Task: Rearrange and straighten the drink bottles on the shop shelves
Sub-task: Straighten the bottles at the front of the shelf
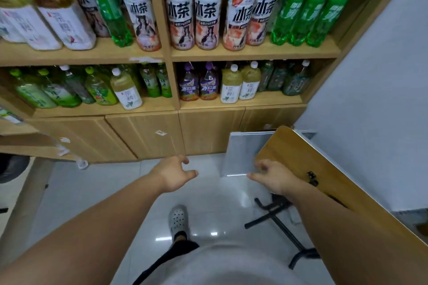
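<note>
Head view of a shop shelving unit. Pale wooden shelves: an upper shelf board [254, 53] and a lower shelf board [240, 103], each split by an upright divider [159, 18], stand above closed cabinet doors [143, 136], one of which bears a small sticker [161, 132]. The floor [208, 192] is glossy white tile; a blue-grey wall [370, 99] closes the right side. A wooden desk [301, 152] on black legs [278, 222] stands at the right, with a grey panel [240, 152] just beside its near corner.

The drink bottles fill both shelves. On the upper shelf, large tea bottles [179, 14] with labels reading "冰茶" stand on both sides of the divider. Green soda bottles [310, 14] stand at the right end; their white lettering is too blurred to read. White-labelled bottles [62, 21] appear tilted at the left end. On the lower shelf, purple bottles [188, 87] read "冰红茶"; beside them stand pale tea bottles [230, 88] with white labels. Dark green bottles [296, 81] stand at the right end, and green tea bottles [58, 92] crowd the left bay.

Both hands hang low over the floor, well apart from the bottles. The left hand [174, 172] is relaxed, fingers spread, holding nothing. The right hand [271, 176] has loosely curled fingers at the desk's corner; contact with the desk or panel cannot be told. A grey perforated shoe [178, 220] shows below.
</note>
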